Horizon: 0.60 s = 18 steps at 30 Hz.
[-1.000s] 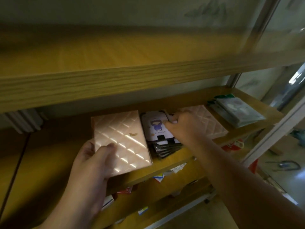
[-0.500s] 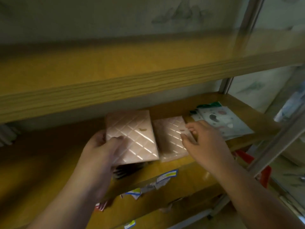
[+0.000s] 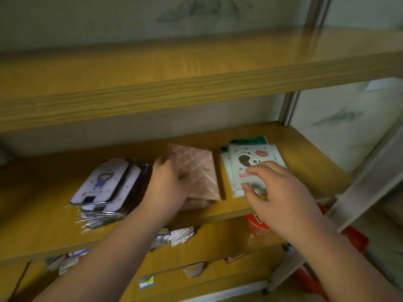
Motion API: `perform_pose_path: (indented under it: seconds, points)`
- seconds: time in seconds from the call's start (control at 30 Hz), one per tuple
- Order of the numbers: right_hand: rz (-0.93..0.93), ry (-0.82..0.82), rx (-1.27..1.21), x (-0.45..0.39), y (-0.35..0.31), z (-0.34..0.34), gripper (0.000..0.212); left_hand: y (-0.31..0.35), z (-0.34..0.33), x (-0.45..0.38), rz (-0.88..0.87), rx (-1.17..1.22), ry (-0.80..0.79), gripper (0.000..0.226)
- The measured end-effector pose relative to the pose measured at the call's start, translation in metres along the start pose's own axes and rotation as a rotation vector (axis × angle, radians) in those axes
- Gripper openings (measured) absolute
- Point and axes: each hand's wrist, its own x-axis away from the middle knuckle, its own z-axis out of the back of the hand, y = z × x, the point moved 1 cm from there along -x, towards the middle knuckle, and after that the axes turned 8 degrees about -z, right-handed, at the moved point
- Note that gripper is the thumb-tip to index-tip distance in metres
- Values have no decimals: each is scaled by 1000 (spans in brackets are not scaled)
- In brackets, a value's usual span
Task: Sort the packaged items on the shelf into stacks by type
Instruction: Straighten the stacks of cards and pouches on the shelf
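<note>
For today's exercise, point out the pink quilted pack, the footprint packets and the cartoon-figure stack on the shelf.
pink quilted pack (image 3: 199,171): head view, its quilted top face.
footprint packets (image 3: 245,160): head view, the footprint print.
cartoon-figure stack (image 3: 102,182): head view, top pack's figure.

The wooden shelf (image 3: 305,149) has bare wood to the right of the right hand (image 3: 281,192), up to the metal post (image 3: 290,107). There is more bare wood far to the left of the left hand (image 3: 168,184).

Three piles block the middle. The cartoon card stack (image 3: 104,186) sits just left of the left hand. The pink quilted packs (image 3: 196,173) lie under it. The white footprint packets (image 3: 242,162) lie under the right hand. Only thin gaps run between the piles.

The upper shelf board (image 3: 196,83) hangs low above both hands.
</note>
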Motion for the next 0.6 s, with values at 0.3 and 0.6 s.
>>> perform_pose_path:
  seconds: [0.3,0.6]
  points:
    - [131,-55,-23,-16,-10,-5,39,10,5,22,-80,-148,58,41]
    - [289,-142,-134,-26,-71,-39,33,-22,62,93,24,-219,294,34]
